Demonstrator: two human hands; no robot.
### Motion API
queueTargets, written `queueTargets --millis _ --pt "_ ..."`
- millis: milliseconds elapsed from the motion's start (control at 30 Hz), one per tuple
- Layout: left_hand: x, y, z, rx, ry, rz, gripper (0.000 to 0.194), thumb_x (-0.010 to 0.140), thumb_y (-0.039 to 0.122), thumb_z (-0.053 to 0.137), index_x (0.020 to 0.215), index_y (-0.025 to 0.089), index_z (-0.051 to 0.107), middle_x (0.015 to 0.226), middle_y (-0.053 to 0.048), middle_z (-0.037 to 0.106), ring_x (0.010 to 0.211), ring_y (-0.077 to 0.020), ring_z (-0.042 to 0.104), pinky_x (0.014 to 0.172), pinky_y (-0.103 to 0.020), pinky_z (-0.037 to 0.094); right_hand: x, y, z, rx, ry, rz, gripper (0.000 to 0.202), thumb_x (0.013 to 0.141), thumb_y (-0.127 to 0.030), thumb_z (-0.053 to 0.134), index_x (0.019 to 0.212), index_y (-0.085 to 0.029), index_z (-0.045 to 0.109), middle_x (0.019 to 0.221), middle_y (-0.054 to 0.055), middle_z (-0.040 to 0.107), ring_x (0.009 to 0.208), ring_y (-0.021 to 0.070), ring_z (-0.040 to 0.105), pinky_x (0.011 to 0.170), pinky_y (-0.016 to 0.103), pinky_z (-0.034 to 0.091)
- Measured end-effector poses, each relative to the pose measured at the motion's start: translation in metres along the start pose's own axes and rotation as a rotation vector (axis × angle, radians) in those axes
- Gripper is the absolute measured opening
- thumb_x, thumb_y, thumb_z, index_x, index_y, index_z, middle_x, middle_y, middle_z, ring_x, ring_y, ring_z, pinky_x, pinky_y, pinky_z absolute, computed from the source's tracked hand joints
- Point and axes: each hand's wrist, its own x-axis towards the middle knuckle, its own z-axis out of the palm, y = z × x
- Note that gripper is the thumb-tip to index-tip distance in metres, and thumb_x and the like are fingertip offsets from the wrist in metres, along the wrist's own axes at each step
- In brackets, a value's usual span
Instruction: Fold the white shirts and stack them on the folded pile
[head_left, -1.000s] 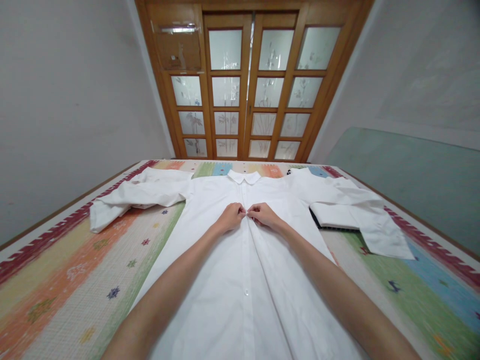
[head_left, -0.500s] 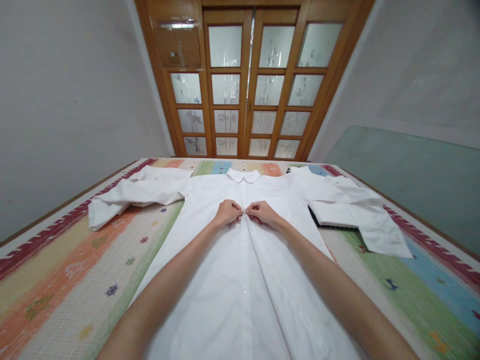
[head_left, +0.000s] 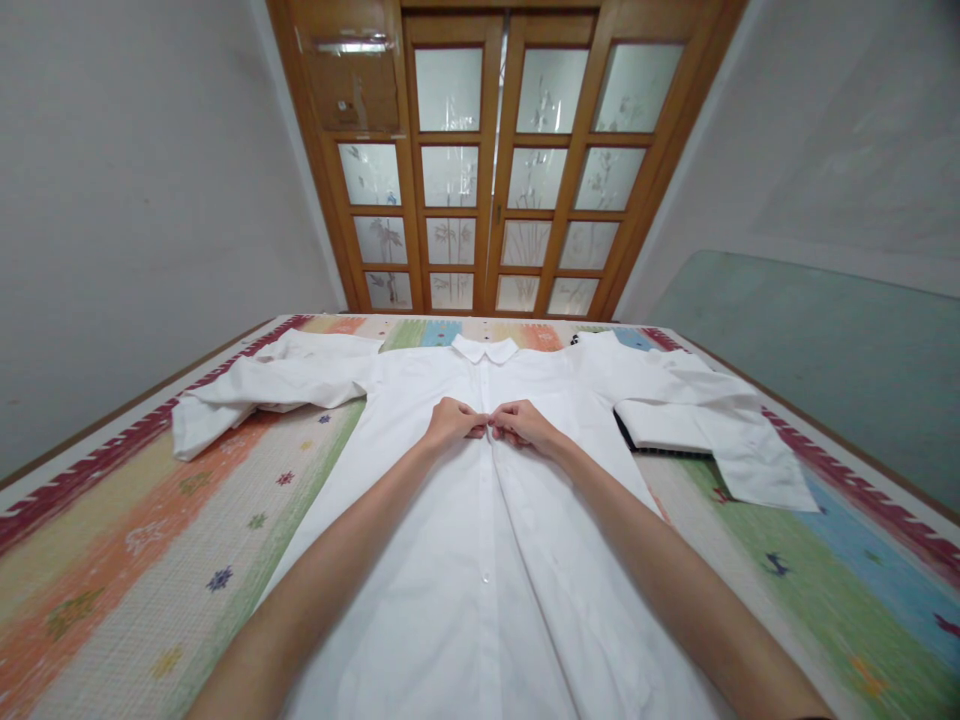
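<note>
- Head view: a cloth-covered surface (head_left: 232, 530), striped in orange, green and cream, spreads beneath my work and runs toward wood-framed doors (head_left: 547, 141) at the far end.
- My white shirt (head_left: 450, 560) lies front up across that surface, its body flat and its sleeves spread to both sides; it has scarcely shifted over the past second.
- On my left, one sleeve (head_left: 262, 390) rests bent and rumpled; beneath the opposite sleeve sits a white folded piece (head_left: 667, 428) with a dark edge, and whether it belongs to the shirt I cannot tell.
- My left hand (head_left: 455, 422) and right hand (head_left: 523, 424) meet over the chest, both clamped by the fingertips on the front strip below the collar (head_left: 484, 350).
- The change is slight: my left fingertips reach straighter than half a second ago and now appear to touch the right ones. I take it as a finer adjustment of grip, with the work holding at one spot.
- Farther down the strip, well apart from my fingers, one small button (head_left: 485, 577) shows; whatever is pinched between them is hidden.
</note>
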Motion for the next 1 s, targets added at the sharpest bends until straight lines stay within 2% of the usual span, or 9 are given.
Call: queueTargets --millis 100,267,467,700,900,1000 --pt "-0.001 -0.001 -0.001 0.064 -0.003 0.046 0.019 0.064 0.029 0.077 0.061 0.011 0.071 0.055 -0.004 0.068 0.057 -0.0132 0.065 0.055 -0.019 0.049 -0.001 -0.002 0.0 0.03 -0.006 0.006 0.012 0.067 -0.023 0.057 0.069 -0.013 0.063 0.053 -0.001 0.062 0.032 0.004 0.037 0.029 0.016 0.018" --pt "-0.001 0.0 0.0 0.215 0.057 0.093 0.014 0.066 0.024 0.07 0.059 0.012 0.07 0.054 -0.004 0.067 0.056 -0.0127 0.063 0.051 -0.018 0.044 0.001 -0.001 0.002 0.015 -0.017 0.021 0.012 0.071 -0.022 0.054 0.07 -0.014 0.062 0.052 -0.001 0.062 0.029 0.0042 0.037 0.028 0.017 0.017" --pt "-0.003 -0.001 0.001 0.217 0.036 0.079 0.015 0.068 0.017 0.062 0.055 0.011 0.068 0.048 -0.002 0.063 0.04 -0.0071 0.05 0.043 -0.017 0.038 0.006 0.006 0.005 -0.053 0.008 0.004 0.011 0.072 -0.022 0.055 0.065 -0.014 0.06 0.049 -0.002 0.06 0.029 0.0049 0.039 0.027 0.017 0.019" --pt "0.002 -0.009 0.002 0.199 0.027 0.116 0.014 0.066 0.018 0.061 0.054 0.012 0.066 0.039 0.003 0.054 0.035 -0.0048 0.04 0.039 -0.017 0.029 0.006 0.006 0.006 -0.101 0.032 0.01 0.013 0.07 -0.023 0.058 0.061 -0.015 0.058 0.041 -0.004 0.054 0.026 0.0049 0.035 0.026 0.017 0.02" --pt "0.004 -0.014 0.002 0.133 0.002 0.104 0.01 0.069 0.018 0.06 0.061 0.012 0.062 0.045 0.002 0.058 0.033 -0.0051 0.041 0.037 -0.017 0.03 0.005 0.005 0.005 -0.118 0.005 -0.021 0.007 0.072 -0.02 0.056 0.067 -0.015 0.057 0.045 -0.004 0.056 0.027 0.0044 0.036 0.029 0.017 0.021" --pt "0.005 -0.014 0.002 0.064 0.013 0.11 0.01 0.07 0.018 0.062 0.078 0.014 0.058 0.048 0.003 0.06 0.032 -0.0056 0.042 0.036 -0.017 0.03 0.008 0.009 0.004 -0.146 0.004 -0.048 0.005 0.073 -0.02 0.054 0.071 -0.015 0.056 0.045 -0.006 0.055 0.027 0.0045 0.037 0.029 0.016 0.022"
